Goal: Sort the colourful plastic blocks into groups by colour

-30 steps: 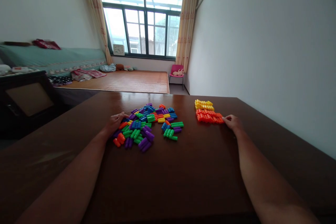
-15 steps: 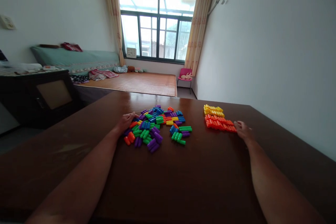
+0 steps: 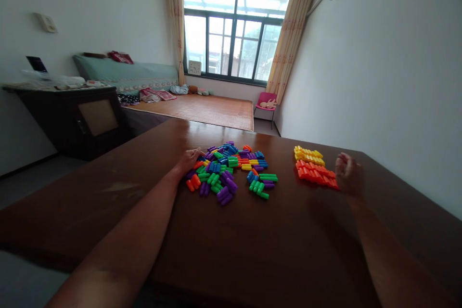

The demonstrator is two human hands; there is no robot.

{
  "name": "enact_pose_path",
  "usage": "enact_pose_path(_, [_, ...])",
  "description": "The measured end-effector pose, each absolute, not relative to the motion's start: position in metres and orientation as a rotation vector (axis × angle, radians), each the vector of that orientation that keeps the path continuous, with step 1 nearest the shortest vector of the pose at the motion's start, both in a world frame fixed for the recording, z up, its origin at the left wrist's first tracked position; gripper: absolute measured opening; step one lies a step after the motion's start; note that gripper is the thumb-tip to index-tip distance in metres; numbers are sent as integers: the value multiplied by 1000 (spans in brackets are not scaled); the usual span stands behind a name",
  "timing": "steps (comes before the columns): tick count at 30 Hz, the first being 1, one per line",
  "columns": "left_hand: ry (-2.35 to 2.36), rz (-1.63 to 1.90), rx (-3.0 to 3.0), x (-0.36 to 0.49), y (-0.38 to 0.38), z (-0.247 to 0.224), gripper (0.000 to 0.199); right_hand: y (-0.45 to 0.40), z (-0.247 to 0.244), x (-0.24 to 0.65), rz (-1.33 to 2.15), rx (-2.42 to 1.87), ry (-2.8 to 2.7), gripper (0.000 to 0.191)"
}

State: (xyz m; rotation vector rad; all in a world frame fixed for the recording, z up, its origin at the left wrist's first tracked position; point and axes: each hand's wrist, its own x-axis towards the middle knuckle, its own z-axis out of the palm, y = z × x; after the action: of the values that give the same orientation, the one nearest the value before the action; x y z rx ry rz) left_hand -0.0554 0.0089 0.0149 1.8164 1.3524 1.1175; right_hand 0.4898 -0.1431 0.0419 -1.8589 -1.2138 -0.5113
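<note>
A loose pile of plastic building pieces (image 3: pixel 216 178) in purple, green, blue, orange and yellow lies on the dark brown table (image 3: pixel 274 240). My left hand (image 3: pixel 190 160) rests at the pile's left edge, its fingers reaching over the nearest pieces. No piece shows in its grip. Right of the pile are two ordered groups, a yellow one (image 3: pixel 309 155) behind and a longer orange one (image 3: pixel 314 173) in front. My right hand (image 3: pixel 348 173) is just beyond the orange group's right end, slightly blurred, its fingers loosely bent and apart with nothing visible in them.
A small cluster of green, blue and purple pieces (image 3: pixel 260 185) lies right of the main pile. Past the table are a low bed (image 3: pixel 216 110), a pink chair (image 3: pixel 266 101) and a dark cabinet (image 3: pixel 97 115). A white wall (image 3: pixel 378 72) runs along the right.
The head view has turned, so everything sits farther right. My right hand has lifted away from the end of the orange group. My left hand stays at the pile's left edge.
</note>
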Motion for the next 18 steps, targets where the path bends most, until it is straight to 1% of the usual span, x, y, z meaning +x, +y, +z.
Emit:
enact_pose_path(2, [1370,1129,1838,-55,11,12,68,-140,56,432,-509,-1721,-1432,40])
enact_pose_path(4, [1376,1137,1866,-55,11,11,67,-133,62,370,-321,-1579,-1852,36])
enact_pose_path(6, [1383,1146,1878,-55,11,11,66,-119,61,316,-151,-1438,-2220,38])
enact_pose_path(9, [1394,1145,1869,-54,10,11,64,-86,57,260,-31,-1354,-2387,49])
enact_pose_path(12, [1394,1137,1891,-54,12,10,62,-51,55,233,54,-1466,-2421,68])
enact_pose_path(13, [1391,1136,1907,-54,13,9,62,-42,54,228,82,-1508,-2434,70])
enact_pose_path(15, [1391,1126,1941,-54,15,8,62,-32,53,225,121,-1524,-2478,62])
enact_pose_path(18, [1408,1113,1956,-55,17,7,62,-33,54,234,130,-1391,-2511,45])
